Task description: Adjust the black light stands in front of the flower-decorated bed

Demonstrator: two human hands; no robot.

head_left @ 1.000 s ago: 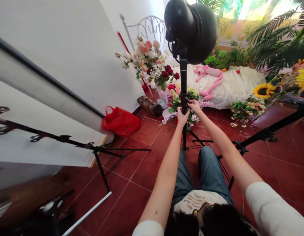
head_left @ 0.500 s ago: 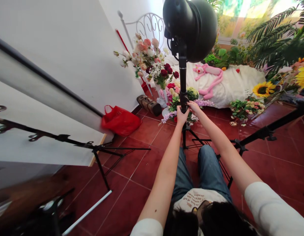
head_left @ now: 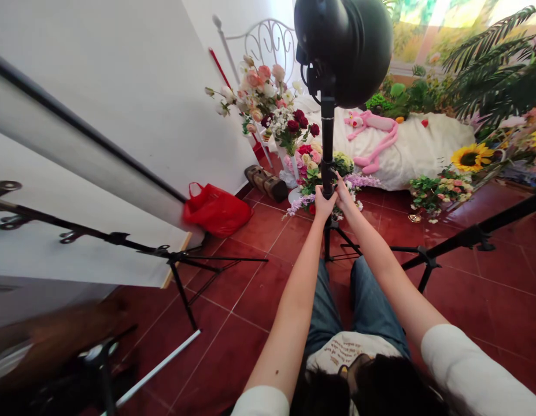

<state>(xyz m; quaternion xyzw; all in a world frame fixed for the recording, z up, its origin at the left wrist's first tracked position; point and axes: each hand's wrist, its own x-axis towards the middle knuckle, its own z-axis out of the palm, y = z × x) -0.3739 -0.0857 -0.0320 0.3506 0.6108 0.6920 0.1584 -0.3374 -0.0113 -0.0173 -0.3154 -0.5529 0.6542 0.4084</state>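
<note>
Upright light stand (head_left: 327,136) is clamped below lamp head (head_left: 343,52) by left hand (head_left: 325,202); right hand (head_left: 343,190) is placed nearer lamp head (grip closure unclear)

you have 2 hands in view, 1 left hand (head_left: 325,202) and 1 right hand (head_left: 342,195), plus 2 white sleeves (head_left: 471,363) and 2 denim legs (head_left: 367,296). you can count 3 black stands (head_left: 327,136): 1 in your grip, 1 on your left, 1 on your right. at least 3 clips (head_left: 72,236) sit on your left-side stand. before you are 1 black lamp head (head_left: 363,52), 1 red bag (head_left: 218,212), 1 pink plush toy (head_left: 380,123), 1 white headboard (head_left: 226,49), 1 brown case (head_left: 266,184), 1 red stick (head_left: 218,66) and 1 white rod (head_left: 159,367). you also see 2 sunflowers (head_left: 471,157), 1 partly cut off, and at least 3 dark red roses (head_left: 314,130).
</note>
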